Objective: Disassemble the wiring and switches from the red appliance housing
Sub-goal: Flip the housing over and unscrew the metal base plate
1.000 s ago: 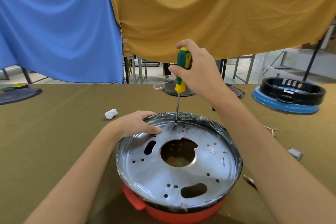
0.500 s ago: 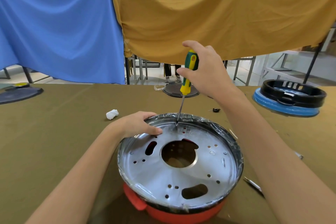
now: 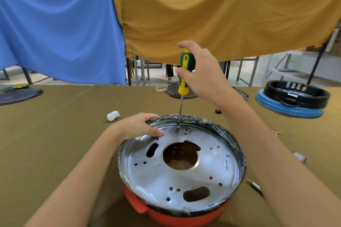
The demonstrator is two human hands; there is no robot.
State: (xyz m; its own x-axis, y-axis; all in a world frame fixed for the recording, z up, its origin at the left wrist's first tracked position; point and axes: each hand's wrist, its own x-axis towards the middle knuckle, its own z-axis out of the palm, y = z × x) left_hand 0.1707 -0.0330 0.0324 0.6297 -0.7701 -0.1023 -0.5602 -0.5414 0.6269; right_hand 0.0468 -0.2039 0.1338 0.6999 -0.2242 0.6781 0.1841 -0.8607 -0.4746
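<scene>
- The red housing [image 3: 166, 214] sits nearest, at 6 o'clock on the table [image 3: 55, 143], base up, with only its lower rim and a red tab showing under the metal.
- A round steel plate [image 3: 184, 171] covers the housing. It has a large central hole, slots and small screw holes, and crinkled clear film runs around its rim. No wiring or switch can be made out; judging from the task, they lie under this plate, so it probably has to come off first.
- The left hand [image 3: 138, 127] rests on the plate's rim at about 10 o'clock, fingers fairly straight and spread, thumb pressed flat on the metal. It grasps nothing; it seems to be there to stop the housing from turning.
- The screwdriver [image 3: 184, 72] stands almost upright, its tip down on the plate at 12 o'clock, just beside the left thumb, likely seated in a screw, though the screw head is too small to tell.
- The right hand [image 3: 203, 73] has its fingers curled round the green and yellow handle from above, a grip suited to pressing down while twisting.
- A white wad [image 3: 113, 115] lies on the table at 10 o'clock, apart from the housing.
- A black ring on a blue base [image 3: 293, 99] stands at 2 o'clock, well apart.
- Blue cloth [image 3: 55, 24] and mustard cloth [image 3: 221, 14] hang farthest back.
</scene>
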